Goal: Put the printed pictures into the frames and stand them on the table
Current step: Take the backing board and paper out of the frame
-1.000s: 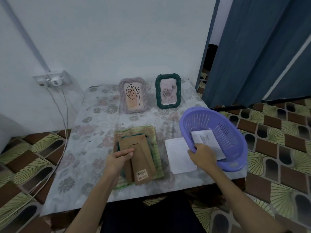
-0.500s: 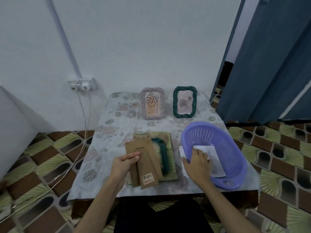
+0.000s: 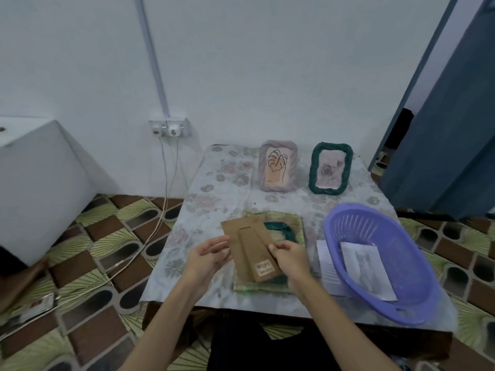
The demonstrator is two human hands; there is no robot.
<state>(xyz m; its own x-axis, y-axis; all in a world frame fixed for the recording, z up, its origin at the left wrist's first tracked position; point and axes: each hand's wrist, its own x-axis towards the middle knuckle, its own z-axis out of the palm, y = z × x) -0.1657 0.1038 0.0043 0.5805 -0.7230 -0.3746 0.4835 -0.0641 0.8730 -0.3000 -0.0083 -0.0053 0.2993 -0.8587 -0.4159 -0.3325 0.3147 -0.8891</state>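
Note:
A brown cardboard backing board [image 3: 247,246] with a fold-out stand lies over a dark green frame [image 3: 282,228] on a green woven mat [image 3: 296,219]. My left hand [image 3: 207,257] pinches the board's left edge. On the right edge, my right hand [image 3: 290,257] grips it with thumb on top. A printed picture [image 3: 367,271] lies inside the purple basket [image 3: 356,218]. Two filled frames stand at the back of the table: a mauve frame [image 3: 277,145] with a leaf drawing and a green frame [image 3: 312,167].
A white sheet [image 3: 325,266] lies half under the basket. The small table [image 3: 214,199] has a floral cloth. A wall socket [image 3: 168,128] with hanging cables is to the left, a white box [image 3: 40,183] far left, a blue curtain [image 3: 442,156] on the right.
My right hand left the picture in the basket and came to the backing board's right edge. My left hand shifted from the board's top to its left edge. The view swung left.

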